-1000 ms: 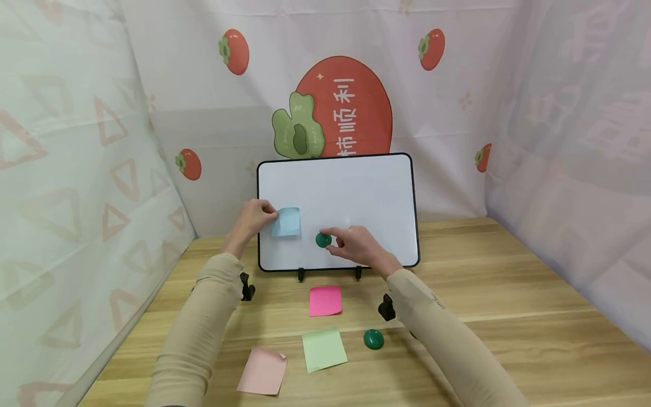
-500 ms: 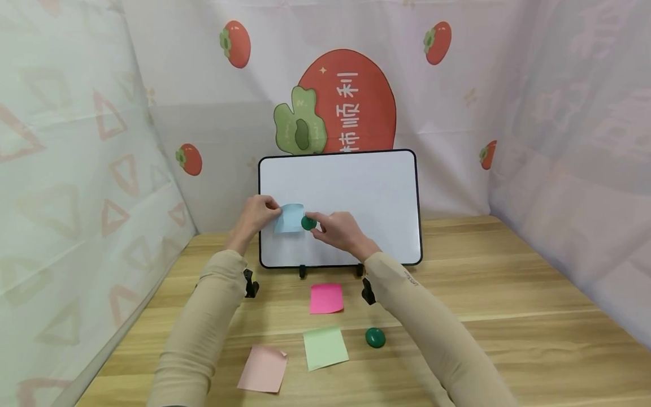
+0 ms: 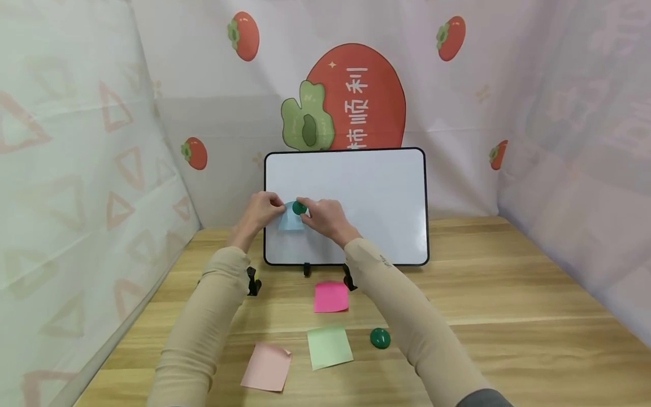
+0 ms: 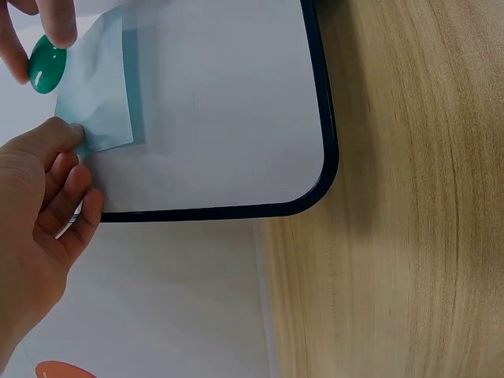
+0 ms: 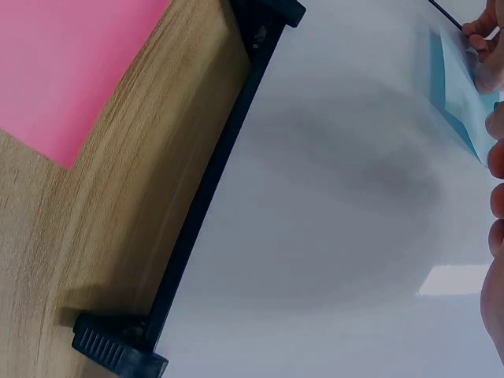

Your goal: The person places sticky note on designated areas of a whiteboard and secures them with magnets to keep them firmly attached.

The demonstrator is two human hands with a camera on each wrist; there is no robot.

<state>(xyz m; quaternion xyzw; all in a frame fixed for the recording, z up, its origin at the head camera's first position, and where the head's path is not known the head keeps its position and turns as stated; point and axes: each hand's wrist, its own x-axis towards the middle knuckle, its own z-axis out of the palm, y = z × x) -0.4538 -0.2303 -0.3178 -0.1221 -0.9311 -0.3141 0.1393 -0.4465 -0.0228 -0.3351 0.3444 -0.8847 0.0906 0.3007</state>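
Observation:
My left hand (image 3: 261, 212) pinches the upper left corner of a light blue sticky note (image 3: 291, 223) against the left part of a whiteboard (image 3: 376, 203). In the left wrist view the note's free edge (image 4: 126, 87) stands off the board and casts a shadow. Between thumb and forefinger my right hand (image 3: 328, 217) holds a round green magnet (image 3: 299, 208), over the note's upper edge. In the left wrist view that magnet (image 4: 47, 64) is right at the note's edge. Only the side of my right hand (image 5: 496, 189) shows in the right wrist view.
The whiteboard stands on small black feet (image 3: 307, 269) on a wooden table (image 3: 498, 282). In front lie a bright pink note (image 3: 331, 297), a light green note (image 3: 329, 347), a pale pink note (image 3: 267, 367) and a second green magnet (image 3: 380, 338). Printed cloth (image 3: 458, 113) hangs behind.
My right hand has carried the green magnet left and up across the whiteboard, from beside the blue note to its upper edge. My left hand keeps its pinch on the note's corner.

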